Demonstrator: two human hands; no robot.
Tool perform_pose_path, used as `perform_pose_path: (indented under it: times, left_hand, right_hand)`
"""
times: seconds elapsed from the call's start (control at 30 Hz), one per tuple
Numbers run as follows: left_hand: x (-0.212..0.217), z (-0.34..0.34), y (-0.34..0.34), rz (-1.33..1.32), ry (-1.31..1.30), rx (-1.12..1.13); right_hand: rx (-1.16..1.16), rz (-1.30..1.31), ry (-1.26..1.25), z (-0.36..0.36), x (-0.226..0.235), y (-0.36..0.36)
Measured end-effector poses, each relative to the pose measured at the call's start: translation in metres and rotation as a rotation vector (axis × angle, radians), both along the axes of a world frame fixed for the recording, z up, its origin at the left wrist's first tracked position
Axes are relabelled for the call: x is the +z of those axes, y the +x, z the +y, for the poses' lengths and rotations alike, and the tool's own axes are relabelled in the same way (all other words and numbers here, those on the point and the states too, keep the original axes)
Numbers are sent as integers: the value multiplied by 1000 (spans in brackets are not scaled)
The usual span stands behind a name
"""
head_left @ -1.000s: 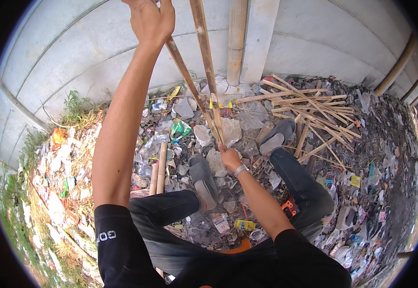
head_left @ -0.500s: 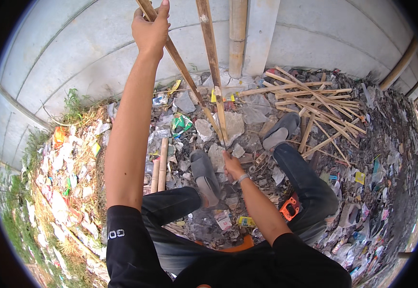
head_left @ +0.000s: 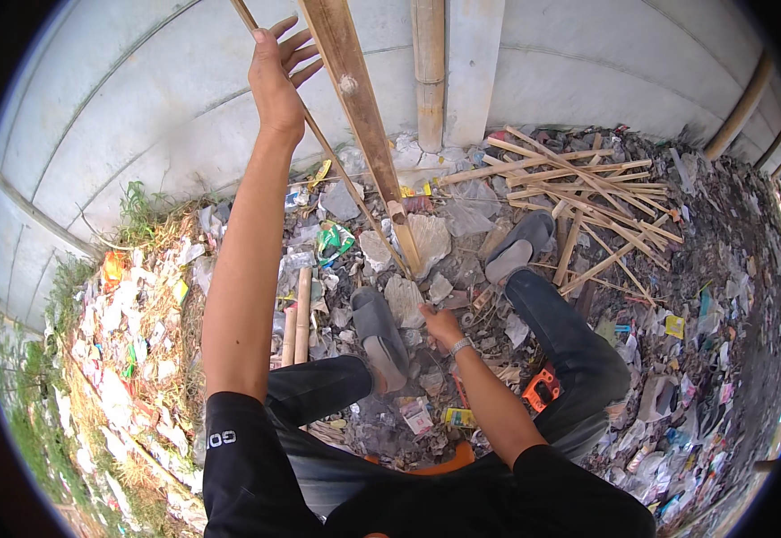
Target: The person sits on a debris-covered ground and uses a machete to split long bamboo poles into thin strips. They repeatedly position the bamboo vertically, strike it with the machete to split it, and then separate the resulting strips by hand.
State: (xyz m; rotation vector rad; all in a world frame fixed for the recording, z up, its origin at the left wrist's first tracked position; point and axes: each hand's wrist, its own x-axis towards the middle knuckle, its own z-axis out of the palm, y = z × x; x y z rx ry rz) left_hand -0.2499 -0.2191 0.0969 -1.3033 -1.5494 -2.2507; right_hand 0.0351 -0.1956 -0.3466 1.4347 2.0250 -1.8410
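My left hand (head_left: 278, 90) is raised at the upper left, its fingers spread. A thin bamboo strip (head_left: 341, 175) runs past it, against the thumb side. Just right of that hand stands a wider brown bamboo slat (head_left: 363, 117), tilted, with no finger visibly closed on it. Both pieces slant down and come close together near a pale broken slab (head_left: 426, 240). Below their lower ends is my right hand (head_left: 442, 330), a watch on its wrist. Its fingers are curled; what they hold, if anything, cannot be made out.
A pile of cut bamboo strips (head_left: 587, 193) lies at the right by the concrete wall (head_left: 578, 72). Round bamboo pieces (head_left: 302, 314) rest left of my sandalled foot (head_left: 379, 336). An orange tool handle (head_left: 543, 390) is beside my right leg. Rubble and litter cover the ground.
My left hand's fingers have opened from their grip on the strip. The wider slat has swung left and turned its broad face into view. My right hand has shifted slightly right and down.
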Motion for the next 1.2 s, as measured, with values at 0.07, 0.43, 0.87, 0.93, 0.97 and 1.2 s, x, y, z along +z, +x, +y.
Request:
perform_pose_path:
  times: [0.07,0.43,0.87,0.93,0.97,1.2]
  left_hand:
    - [-11,-5,14,164,111,-148]
    - [11,-23,67,-56,60,214]
    - [234,-418,-64,81,689,417]
    - [211,-425,-41,49,781,457]
    - [199,-429,-33,29,811,480]
    - [77,-313,30,-352,954,582]
  right_hand:
    - [56,16,22,7,16,-1]
    - [167,22,613,13,-33,64]
    - [-343,104,-22,35,-50,129]
    - [-382,189,-112,19,-17,105]
    - [-399,231,-164,8,0,94]
    - [-257,269,-174,-27,58,71]
